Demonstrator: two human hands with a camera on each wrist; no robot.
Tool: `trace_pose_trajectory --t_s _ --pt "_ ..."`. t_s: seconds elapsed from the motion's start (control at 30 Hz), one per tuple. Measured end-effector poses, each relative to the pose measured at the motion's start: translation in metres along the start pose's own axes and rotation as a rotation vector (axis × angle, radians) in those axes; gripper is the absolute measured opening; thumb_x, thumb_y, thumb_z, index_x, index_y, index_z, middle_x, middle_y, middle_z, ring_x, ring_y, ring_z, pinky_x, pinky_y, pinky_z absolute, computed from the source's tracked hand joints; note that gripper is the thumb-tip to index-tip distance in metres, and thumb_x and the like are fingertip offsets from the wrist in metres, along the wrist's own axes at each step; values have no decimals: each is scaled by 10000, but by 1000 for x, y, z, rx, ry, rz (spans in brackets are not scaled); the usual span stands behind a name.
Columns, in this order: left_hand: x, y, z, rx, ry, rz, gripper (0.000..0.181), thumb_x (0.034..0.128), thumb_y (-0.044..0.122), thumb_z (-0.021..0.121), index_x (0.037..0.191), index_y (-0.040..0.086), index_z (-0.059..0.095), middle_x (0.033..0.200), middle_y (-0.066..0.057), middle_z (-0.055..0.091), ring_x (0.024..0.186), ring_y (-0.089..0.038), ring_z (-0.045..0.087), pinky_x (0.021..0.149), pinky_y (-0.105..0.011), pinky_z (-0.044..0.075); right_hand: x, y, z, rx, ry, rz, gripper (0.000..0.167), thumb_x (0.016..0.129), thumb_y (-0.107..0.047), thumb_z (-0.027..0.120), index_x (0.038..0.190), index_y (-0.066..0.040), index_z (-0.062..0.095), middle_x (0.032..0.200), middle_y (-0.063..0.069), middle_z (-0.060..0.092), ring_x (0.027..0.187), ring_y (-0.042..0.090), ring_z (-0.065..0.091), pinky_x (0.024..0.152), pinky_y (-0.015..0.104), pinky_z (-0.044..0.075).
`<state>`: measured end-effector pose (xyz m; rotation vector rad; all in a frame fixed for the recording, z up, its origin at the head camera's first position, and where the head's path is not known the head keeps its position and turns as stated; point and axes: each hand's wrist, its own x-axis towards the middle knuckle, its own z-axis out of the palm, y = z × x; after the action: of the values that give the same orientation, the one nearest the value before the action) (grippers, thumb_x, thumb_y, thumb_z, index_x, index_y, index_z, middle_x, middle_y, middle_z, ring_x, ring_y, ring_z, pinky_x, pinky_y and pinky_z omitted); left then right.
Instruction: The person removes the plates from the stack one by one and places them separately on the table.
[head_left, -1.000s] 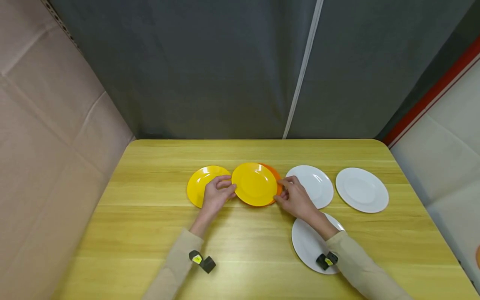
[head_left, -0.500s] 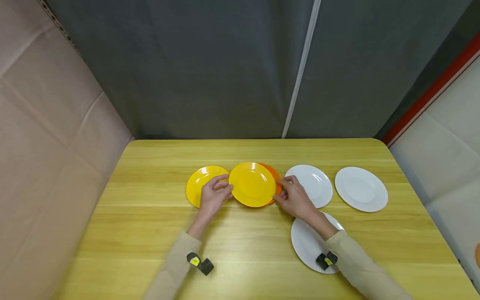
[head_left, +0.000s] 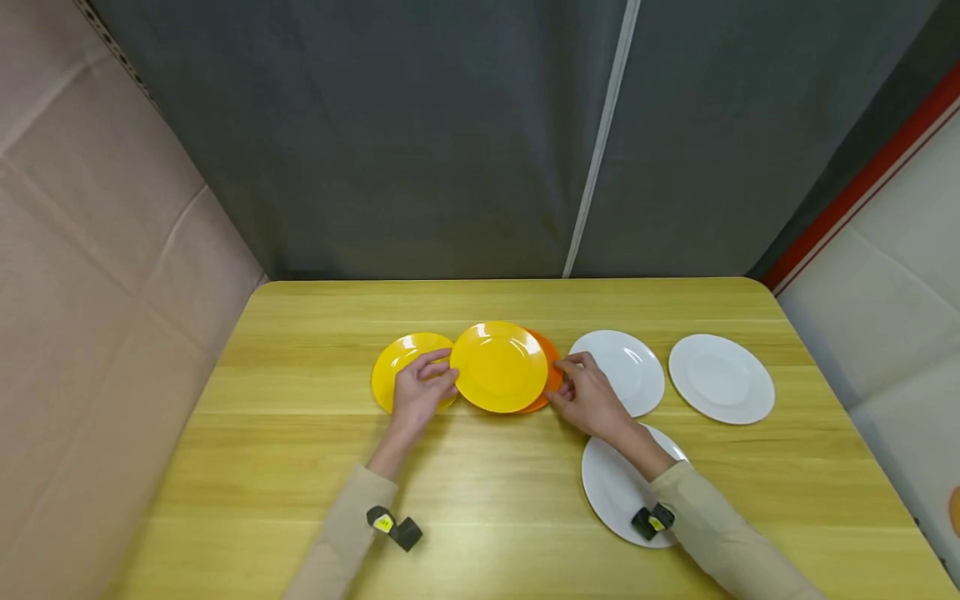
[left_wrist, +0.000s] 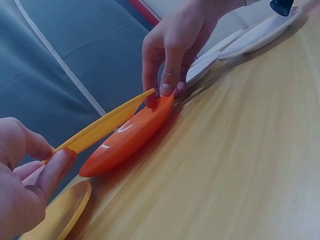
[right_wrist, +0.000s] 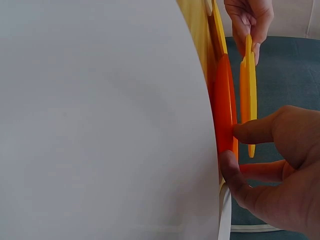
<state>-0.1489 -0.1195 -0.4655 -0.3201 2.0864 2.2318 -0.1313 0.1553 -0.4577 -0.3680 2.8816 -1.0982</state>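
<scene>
My left hand point(head_left: 417, 398) pinches the left rim of a yellow plate point(head_left: 498, 368) between thumb and fingers. That plate is raised above an orange plate point(head_left: 555, 367), covering most of it in the head view. In the left wrist view a gap shows between the tilted yellow plate point(left_wrist: 102, 125) and the orange plate point(left_wrist: 127, 142), which sits on the table. My right hand point(head_left: 591, 402) holds the orange plate's right rim with thumb and fingertips. Another yellow plate point(head_left: 392, 375) lies at the left, partly behind my left hand.
Two white plates point(head_left: 622, 371) point(head_left: 722, 380) lie in the back row to the right. Nearer, a third white plate point(head_left: 611, 487) lies partly under my right forearm. The wooden table point(head_left: 480, 500) ends at a dark curtain point(head_left: 420, 167).
My left hand has shifted slightly left with the yellow plate, which looks a little higher. More of the orange plate shows at the right. My right hand has stayed in place.
</scene>
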Motion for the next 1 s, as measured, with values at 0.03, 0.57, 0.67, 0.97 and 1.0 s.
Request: trace_pose_trajectory --t_s 0.03,0.57,0.67,0.97,1.0 --pt "0 0 -1 -5 1 4 385 878 -32 732 1257 20 686 981 -107 729 741 -95 717 675 -239 629 0 0 0 -1 -2 -1 519 867 -68 772 1307 138 587 1276 248 500 816 143 626 694 183 524" --pt "3 4 -18 -22 6 -7 405 888 -25 726 1287 -3 661 1056 -120 742 769 -66 725 703 -231 626 -1 -3 -2 -5 -23 8 531 872 -77 770 1323 130 580 1286 239 486 822 149 596 715 198 511" --pt "3 4 -21 -27 15 -8 405 889 -30 722 1288 -5 657 1037 -91 747 770 -68 728 707 -238 628 -1 -3 -2 -8 -26 13 532 874 -79 771 1325 128 580 1291 236 484 823 148 595 723 204 512" --pt "-1 6 -28 -23 17 -15 380 912 -17 703 1288 17 654 1014 -39 727 792 -80 730 732 -242 629 0 -3 -1 -7 -30 22 532 874 -80 773 1327 122 581 1286 231 486 824 143 590 723 202 524" --pt "-1 6 -29 -24 18 -16 381 912 -17 702 1288 16 653 1005 -32 727 792 -80 729 731 -239 629 0 -3 -1 -8 -29 20 530 874 -81 774 1325 122 583 1284 231 488 823 142 589 724 202 522"
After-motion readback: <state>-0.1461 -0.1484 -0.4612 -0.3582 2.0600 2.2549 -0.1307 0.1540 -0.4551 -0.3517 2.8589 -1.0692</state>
